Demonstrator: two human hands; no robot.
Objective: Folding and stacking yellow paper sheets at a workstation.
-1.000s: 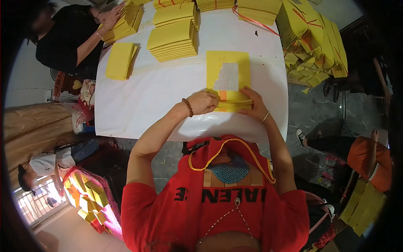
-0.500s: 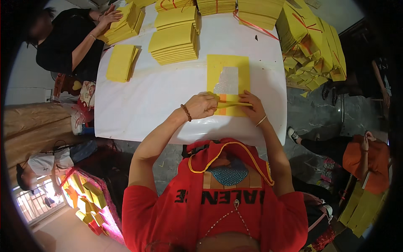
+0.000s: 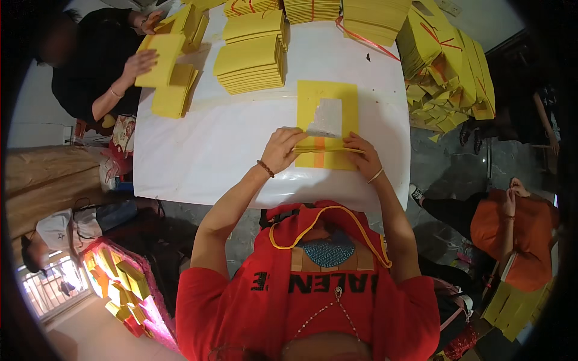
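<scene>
Yellow paper sheets (image 3: 309, 99) lie in front of me on the white table, with a silvery-grey patch (image 3: 328, 117) on the upper half. An orange strip (image 3: 319, 159) crosses the near part. A raised, bent edge of the yellow paper runs sideways between my hands. My left hand (image 3: 280, 150) is closed on its left end, fingers together. At the right end, my right hand (image 3: 365, 157) pinches the same edge, its thumb on the near side. How many sheets are in the hold, I cannot tell.
Bundles of yellow paper (image 3: 250, 66) stand across the white table (image 3: 211, 150). A smaller yellow stack (image 3: 174, 96) sits at left, where a co-worker in black (image 3: 90, 66) handles yellow paper. Tied yellow bundles (image 3: 448, 66) pile up beyond the right edge. Another person in orange (image 3: 512, 234) is at right.
My left hand has shifted slightly left and up along the paper's edge; my right hand stays at its end. The co-worker at left has lifted a yellow piece off the stack toward the smaller one.
</scene>
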